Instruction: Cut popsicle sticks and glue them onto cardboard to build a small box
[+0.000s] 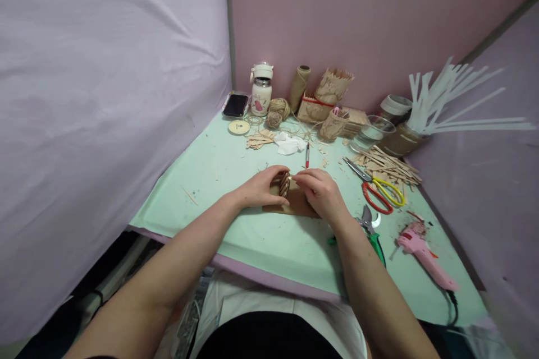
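Observation:
My left hand (267,186) curves its thumb and fingers around a small brown piece with slanted ribs (285,185), held upright over a flat brown board (290,206). From the other side my right hand (322,190) comes close to it, thumb and fingertips pinched together. A tiny pale bit shows at those fingertips, too small to name. Just beyond the hands lies a red marker pen (307,156). Green-handled pruning shears (370,224) lie partly behind my right forearm.
Scissors (374,182), a pile of wooden sticks (389,165) and a pink glue gun (427,255) lie on the right. Along the back stand a white bottle (261,95), twine balls (278,109), a clear bowl (373,132) and a holder of white strips (404,139).

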The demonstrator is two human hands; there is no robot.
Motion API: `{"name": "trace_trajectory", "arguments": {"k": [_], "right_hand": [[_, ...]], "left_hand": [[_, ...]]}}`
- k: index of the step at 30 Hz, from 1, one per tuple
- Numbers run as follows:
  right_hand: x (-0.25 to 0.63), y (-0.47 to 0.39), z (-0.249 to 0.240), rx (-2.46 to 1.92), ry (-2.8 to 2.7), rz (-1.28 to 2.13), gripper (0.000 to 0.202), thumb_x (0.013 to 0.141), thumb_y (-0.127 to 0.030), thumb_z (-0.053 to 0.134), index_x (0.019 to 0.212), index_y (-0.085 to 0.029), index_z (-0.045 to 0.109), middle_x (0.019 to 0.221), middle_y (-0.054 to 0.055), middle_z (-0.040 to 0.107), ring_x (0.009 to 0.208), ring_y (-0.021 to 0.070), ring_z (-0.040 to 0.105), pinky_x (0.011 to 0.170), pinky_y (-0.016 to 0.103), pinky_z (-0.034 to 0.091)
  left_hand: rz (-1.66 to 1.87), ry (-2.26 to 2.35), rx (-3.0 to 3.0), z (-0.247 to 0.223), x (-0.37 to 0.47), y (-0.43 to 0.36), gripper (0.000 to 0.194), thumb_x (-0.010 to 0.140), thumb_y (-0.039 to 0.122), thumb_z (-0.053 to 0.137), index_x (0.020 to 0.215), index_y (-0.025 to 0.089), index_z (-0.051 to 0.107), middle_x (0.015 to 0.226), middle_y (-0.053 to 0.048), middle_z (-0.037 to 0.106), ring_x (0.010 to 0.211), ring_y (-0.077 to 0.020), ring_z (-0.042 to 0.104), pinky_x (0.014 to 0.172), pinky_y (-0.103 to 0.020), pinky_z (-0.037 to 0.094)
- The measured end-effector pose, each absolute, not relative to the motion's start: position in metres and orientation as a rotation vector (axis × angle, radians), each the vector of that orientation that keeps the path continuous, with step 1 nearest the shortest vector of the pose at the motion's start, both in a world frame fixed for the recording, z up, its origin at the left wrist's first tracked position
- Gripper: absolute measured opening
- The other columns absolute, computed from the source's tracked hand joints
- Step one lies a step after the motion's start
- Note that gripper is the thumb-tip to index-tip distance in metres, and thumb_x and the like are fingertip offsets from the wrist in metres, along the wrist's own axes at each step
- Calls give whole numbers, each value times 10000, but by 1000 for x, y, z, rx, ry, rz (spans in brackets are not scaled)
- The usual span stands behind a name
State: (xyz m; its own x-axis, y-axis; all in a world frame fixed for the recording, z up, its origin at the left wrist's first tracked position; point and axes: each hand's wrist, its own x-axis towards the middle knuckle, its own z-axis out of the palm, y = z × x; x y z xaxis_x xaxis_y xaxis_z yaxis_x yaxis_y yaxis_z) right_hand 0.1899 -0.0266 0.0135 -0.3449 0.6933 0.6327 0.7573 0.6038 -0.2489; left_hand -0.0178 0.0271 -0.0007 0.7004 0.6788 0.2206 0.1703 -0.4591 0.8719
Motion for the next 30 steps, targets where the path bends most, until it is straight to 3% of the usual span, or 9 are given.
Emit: {"name": "trace_trajectory", "arguments": {"k": [18, 23, 30], "right_hand": [[186, -28, 17, -1144, -2147, -127, 290, 954, -143, 450, 933, -223, 728, 918, 93, 701, 853, 221, 607, 734, 343, 511], [186, -29, 18, -1159, -2159, -115, 301, 951, -134, 442, 956, -226, 728, 930, 96, 702, 864, 226, 610, 734, 349, 510], [186, -29, 19, -1181, -2174, -160, 304, 947, -119, 443, 921, -232, 724, 922, 84, 694, 853, 215, 602, 731, 331, 507]], "left_hand": [[734, 643, 2059, 3, -20, 26, 840, 623, 389, 853, 1347, 219, 462, 1351, -151, 516, 1249, -322, 534, 1061, -507, 432], [904, 536, 2221, 9, -23, 27, 654, 710, 383, 797, 1286, 225, 529, 1355, -137, 537, 1312, -297, 483, 1114, -481, 376], [848, 543, 2322, 14, -27, 26, 453, 769, 305, 747, 1198, 249, 614, 1336, -104, 578, 1267, -253, 531, 1070, -425, 426]]}}
